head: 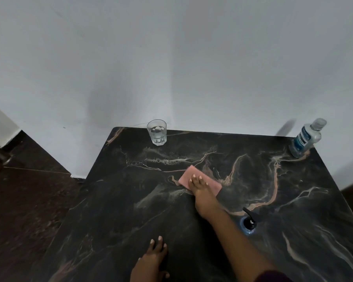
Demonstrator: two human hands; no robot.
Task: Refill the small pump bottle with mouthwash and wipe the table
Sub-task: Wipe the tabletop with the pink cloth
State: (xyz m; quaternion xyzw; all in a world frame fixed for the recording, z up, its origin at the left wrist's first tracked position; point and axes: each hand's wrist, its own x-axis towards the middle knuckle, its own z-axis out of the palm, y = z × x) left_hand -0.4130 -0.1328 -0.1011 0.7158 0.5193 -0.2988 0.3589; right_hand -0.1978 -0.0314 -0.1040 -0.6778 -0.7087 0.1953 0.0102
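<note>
Your right hand [199,185] presses flat, fingers straight, on the pink cloth [200,182] at frame centre to wipe the table [120,210], while your left hand [153,257], fingers spread, braces you below, the pump bottle [249,221] capped at lower right.

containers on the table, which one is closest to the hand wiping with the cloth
The small pump bottle, dark with a black pump, stands just right of the right hand on the pink cloth. The glass and the mouthwash bottle stand at the far edge.
</note>
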